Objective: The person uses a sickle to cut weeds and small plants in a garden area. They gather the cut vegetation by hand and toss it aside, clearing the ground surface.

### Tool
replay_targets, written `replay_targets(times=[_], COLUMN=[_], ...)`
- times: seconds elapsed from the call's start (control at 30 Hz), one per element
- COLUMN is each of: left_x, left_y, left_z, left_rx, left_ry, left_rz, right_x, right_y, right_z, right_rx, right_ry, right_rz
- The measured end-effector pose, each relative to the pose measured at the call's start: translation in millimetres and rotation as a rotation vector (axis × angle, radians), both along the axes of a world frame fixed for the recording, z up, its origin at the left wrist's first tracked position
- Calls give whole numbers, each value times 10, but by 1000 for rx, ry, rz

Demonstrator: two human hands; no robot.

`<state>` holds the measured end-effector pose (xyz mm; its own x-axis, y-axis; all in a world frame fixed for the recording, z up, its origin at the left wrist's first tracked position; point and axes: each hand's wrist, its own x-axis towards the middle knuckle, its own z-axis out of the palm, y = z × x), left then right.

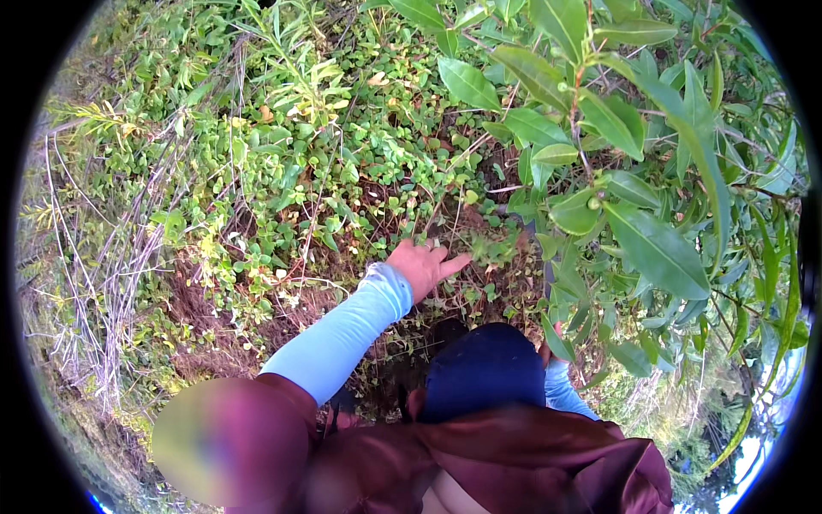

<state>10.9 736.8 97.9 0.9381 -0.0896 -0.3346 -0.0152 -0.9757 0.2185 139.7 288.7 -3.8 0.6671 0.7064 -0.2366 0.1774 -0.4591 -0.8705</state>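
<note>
My left hand (424, 265), in a light blue arm sleeve, reaches down among low creeping weeds (379, 160) with its thumb spread out. Its fingertips touch the leaves, and whether they pinch any stems cannot be told. My right hand (551, 344) is mostly hidden behind leaves at the lower right, beside my knee. Just above it runs a thin grey curved blade or bar (548, 276), partly covered by foliage; it appears to lead down toward that hand, but the hold is hidden.
A leafy shrub (661, 247) with small round buds hangs over the right side, close to the camera. Dry bare stems (106, 283) lean at the left. Brown soil with dry litter (205, 321) shows left of my arm. My dark blue trouser knee (485, 372) is bent below my hands.
</note>
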Motion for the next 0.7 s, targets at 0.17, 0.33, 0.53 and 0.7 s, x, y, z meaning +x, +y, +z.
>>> replay_targets(times=[0.17,0.33,0.53,0.7], left_x=[7,24,-238,-211], left_y=[-99,-52,149,82], left_z=[-268,-106,-105,-131], left_rx=[-6,-121,-180,-167], left_ry=[67,122,131,32], left_rz=[28,94,75,-3], right_x=[118,-151,-321,98], right_y=[825,596,-639,158], right_z=[278,245,268,-68], right_rx=[-348,-456,-519,245], right_ry=[-349,-332,-183,790], right_rz=[62,121,195,-432])
